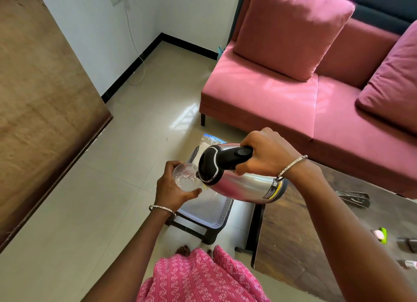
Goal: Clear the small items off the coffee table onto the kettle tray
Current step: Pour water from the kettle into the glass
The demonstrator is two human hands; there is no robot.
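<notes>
My right hand [268,157] grips the black handle of a steel kettle [243,184], tipped with its spout down to the left. My left hand [173,189] holds a clear glass [186,177] right at the spout. Both hang over a grey tray [216,213] on a low dark stand. To the right is the dark wooden coffee table [304,234]. On it lie a metal stand piece [352,198], a small green and white item [381,234] and other small items at the right edge of the view.
A pink sofa [293,103] with cushions stands behind the table. A wooden panel [40,98] fills the left. Beige tiled floor [101,211] lies between them, with a white cable [137,76] by the wall. My feet and pink garment are below.
</notes>
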